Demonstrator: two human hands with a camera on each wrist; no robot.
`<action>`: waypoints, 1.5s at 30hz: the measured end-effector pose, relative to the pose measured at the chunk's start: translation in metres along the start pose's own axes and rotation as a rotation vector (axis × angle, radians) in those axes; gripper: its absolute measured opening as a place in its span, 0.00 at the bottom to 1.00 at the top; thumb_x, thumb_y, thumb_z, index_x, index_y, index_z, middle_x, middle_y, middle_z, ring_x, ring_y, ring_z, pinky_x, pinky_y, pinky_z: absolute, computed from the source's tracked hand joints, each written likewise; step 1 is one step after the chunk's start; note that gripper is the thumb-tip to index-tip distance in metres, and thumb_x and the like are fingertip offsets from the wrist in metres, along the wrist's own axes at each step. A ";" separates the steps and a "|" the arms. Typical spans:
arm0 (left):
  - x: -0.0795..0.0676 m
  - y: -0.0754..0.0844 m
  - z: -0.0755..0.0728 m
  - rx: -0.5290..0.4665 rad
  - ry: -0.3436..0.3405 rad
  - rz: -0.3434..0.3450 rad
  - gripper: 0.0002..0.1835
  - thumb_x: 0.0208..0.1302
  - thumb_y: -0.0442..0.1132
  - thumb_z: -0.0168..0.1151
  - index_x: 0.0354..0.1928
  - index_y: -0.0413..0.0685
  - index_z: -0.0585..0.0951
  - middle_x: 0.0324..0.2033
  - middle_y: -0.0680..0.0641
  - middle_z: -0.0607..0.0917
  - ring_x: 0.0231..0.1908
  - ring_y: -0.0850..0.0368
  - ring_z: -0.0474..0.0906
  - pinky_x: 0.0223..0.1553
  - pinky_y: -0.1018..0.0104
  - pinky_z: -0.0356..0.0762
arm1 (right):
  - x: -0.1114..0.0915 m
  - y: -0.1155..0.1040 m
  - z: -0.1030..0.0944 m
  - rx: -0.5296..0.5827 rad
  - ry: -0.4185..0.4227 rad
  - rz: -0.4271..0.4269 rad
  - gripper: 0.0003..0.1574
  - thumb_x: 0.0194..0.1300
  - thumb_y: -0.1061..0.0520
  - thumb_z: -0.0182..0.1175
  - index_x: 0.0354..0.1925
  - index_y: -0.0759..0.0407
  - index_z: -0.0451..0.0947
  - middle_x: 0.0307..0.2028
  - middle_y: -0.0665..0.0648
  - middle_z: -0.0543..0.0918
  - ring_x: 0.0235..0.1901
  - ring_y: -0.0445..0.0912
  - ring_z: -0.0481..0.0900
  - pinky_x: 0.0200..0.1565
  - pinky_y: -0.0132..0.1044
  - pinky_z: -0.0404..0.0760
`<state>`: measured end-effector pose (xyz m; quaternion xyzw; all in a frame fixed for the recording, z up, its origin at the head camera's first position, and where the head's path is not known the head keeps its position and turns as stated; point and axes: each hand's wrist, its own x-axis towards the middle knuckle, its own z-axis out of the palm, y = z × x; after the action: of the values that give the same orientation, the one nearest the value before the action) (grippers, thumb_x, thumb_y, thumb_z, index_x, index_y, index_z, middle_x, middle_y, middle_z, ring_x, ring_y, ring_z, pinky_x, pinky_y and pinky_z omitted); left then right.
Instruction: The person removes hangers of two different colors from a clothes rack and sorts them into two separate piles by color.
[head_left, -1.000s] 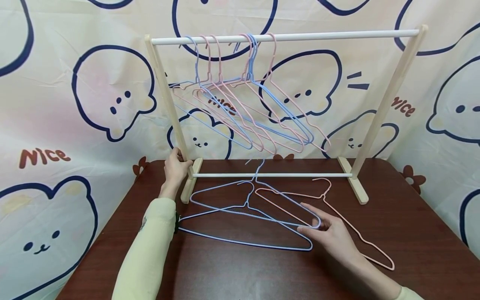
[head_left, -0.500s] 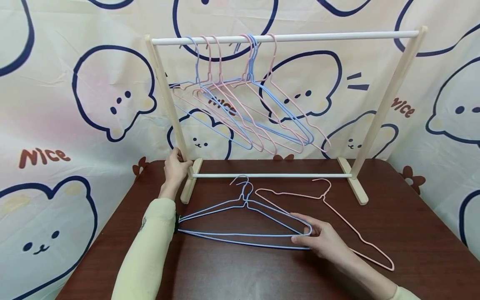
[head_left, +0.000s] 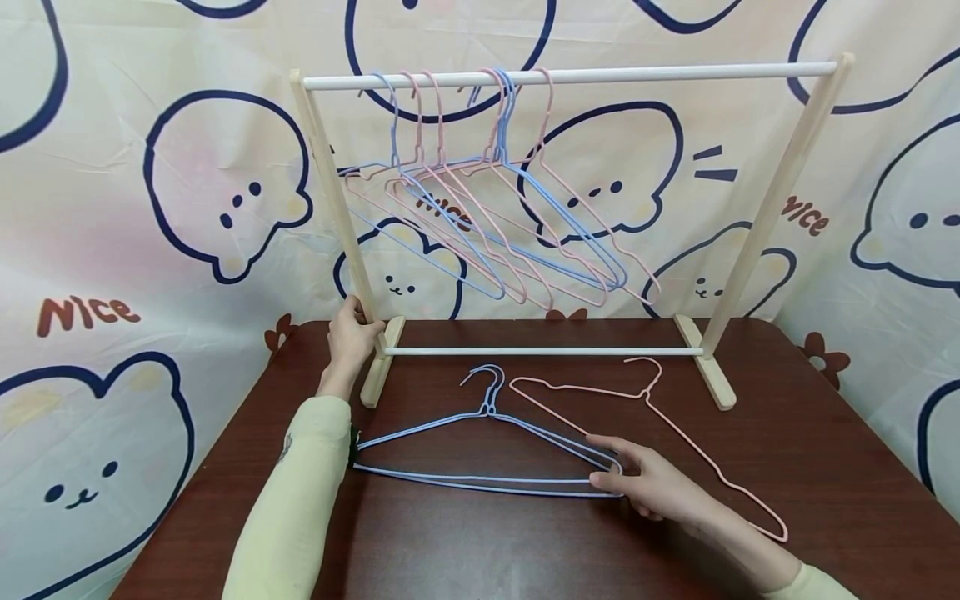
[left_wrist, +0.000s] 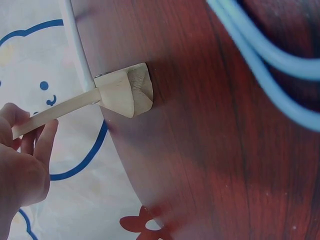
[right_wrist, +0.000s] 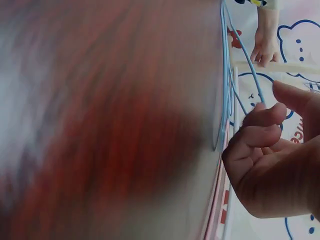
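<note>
Upper blue hanger (head_left: 525,480) drops nearly onto its twin (head_left: 525,492), right hand (head_left: 654,483) pinching its three-o'clock corner; left hand (head_left: 350,337) grips the ten-o'clock rack post (head_left: 339,200). Level lowering looks best.

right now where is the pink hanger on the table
In the head view, the pink hanger lies mostly right of the blue hangers, in front of the rack, partly hidden by the right hand.
</note>
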<state>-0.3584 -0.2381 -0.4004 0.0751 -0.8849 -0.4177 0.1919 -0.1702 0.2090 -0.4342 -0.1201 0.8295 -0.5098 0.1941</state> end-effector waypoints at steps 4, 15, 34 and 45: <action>0.000 0.001 -0.001 -0.002 0.001 -0.007 0.15 0.63 0.37 0.61 0.49 0.42 0.72 0.45 0.37 0.84 0.45 0.38 0.82 0.50 0.45 0.80 | -0.001 0.000 -0.001 -0.105 0.020 -0.049 0.41 0.65 0.46 0.65 0.71 0.54 0.64 0.37 0.58 0.73 0.13 0.38 0.65 0.14 0.33 0.69; -0.004 0.002 -0.003 -0.003 -0.003 -0.012 0.15 0.64 0.37 0.59 0.49 0.40 0.71 0.45 0.36 0.83 0.45 0.38 0.81 0.49 0.45 0.80 | -0.011 -0.015 -0.001 -0.635 0.224 -0.012 0.39 0.57 0.35 0.68 0.64 0.42 0.72 0.52 0.50 0.79 0.48 0.46 0.80 0.37 0.46 0.77; -0.004 0.003 -0.004 0.002 0.005 -0.020 0.15 0.64 0.37 0.59 0.50 0.41 0.71 0.45 0.36 0.83 0.45 0.37 0.81 0.49 0.44 0.80 | -0.001 -0.061 -0.036 -0.755 0.603 -0.264 0.38 0.63 0.46 0.67 0.68 0.51 0.67 0.42 0.51 0.81 0.34 0.46 0.78 0.21 0.33 0.69; -0.002 0.002 0.001 0.004 0.004 -0.012 0.15 0.65 0.37 0.60 0.50 0.42 0.71 0.45 0.36 0.83 0.45 0.37 0.81 0.49 0.44 0.80 | 0.008 -0.078 -0.057 -0.698 0.788 -0.380 0.42 0.60 0.51 0.69 0.69 0.57 0.66 0.39 0.54 0.80 0.24 0.43 0.74 0.18 0.34 0.69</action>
<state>-0.3568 -0.2357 -0.3999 0.0818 -0.8849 -0.4170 0.1908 -0.2028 0.2166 -0.3433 -0.1250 0.9225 -0.2375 -0.2773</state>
